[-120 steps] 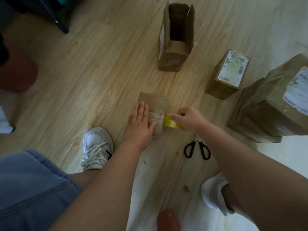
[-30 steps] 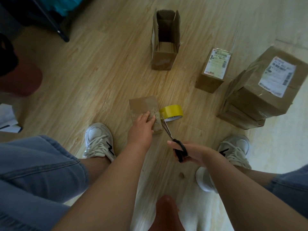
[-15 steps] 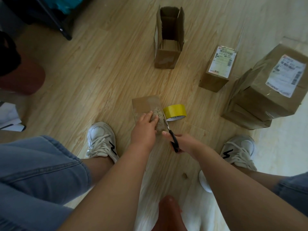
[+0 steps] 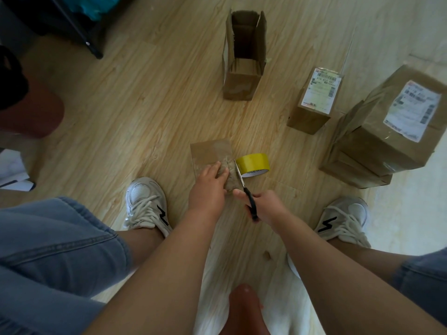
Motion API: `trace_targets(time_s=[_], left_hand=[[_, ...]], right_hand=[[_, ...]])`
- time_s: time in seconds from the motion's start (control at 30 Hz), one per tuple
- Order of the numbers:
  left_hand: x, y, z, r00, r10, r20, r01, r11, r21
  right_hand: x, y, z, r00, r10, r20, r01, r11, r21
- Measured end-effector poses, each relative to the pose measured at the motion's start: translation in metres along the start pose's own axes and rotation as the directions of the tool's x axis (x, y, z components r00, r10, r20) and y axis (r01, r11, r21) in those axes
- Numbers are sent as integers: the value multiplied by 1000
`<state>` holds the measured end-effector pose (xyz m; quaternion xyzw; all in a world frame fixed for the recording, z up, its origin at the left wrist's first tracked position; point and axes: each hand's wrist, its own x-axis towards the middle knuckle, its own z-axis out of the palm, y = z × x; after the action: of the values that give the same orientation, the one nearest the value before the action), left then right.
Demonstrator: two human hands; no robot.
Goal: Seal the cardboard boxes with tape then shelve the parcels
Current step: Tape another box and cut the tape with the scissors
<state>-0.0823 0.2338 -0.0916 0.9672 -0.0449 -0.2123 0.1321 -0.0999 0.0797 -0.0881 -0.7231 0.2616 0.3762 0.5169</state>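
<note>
A small flat cardboard box (image 4: 210,152) lies on the wooden floor between my feet. My left hand (image 4: 210,187) presses down on its near end. My right hand (image 4: 262,206) grips black-handled scissors (image 4: 244,187), whose blades run along the box's right edge, between the box and a yellow tape roll (image 4: 252,164). The roll stands on the floor right beside the box.
An open, empty cardboard box (image 4: 243,56) stands farther away. To the right are a small sealed labelled parcel (image 4: 314,100) and a stack of larger taped parcels (image 4: 387,131). My white sneakers (image 4: 145,201) flank the work spot. A dark stand leg (image 4: 79,32) is at the far left.
My right hand let go of the tape roll, picked up the scissors from the floor and brought the blades up along the box's right edge. My left hand stayed on the box.
</note>
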Motion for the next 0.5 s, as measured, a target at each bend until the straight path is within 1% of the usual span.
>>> trace_targets(time_s=[0.13, 0.3, 0.37, 0.5], left_hand=[[-1, 0, 0, 1000, 5, 1, -5, 1000, 6], [-1, 2, -2, 1000, 7, -6, -7, 1000, 23], [-1, 2, -2, 1000, 15, -9, -15, 999, 33], [0, 5, -5, 1000, 11, -26, -10, 999, 39]], right_hand=[[-5, -7, -1, 998, 30, 53, -32, 999, 35], [-11, -8, -8, 997, -19, 78, 6, 986, 166], [-13, -10, -11, 998, -9, 63, -4, 980, 198], [-15, -15, -22, 998, 57, 4, -55, 945, 322]])
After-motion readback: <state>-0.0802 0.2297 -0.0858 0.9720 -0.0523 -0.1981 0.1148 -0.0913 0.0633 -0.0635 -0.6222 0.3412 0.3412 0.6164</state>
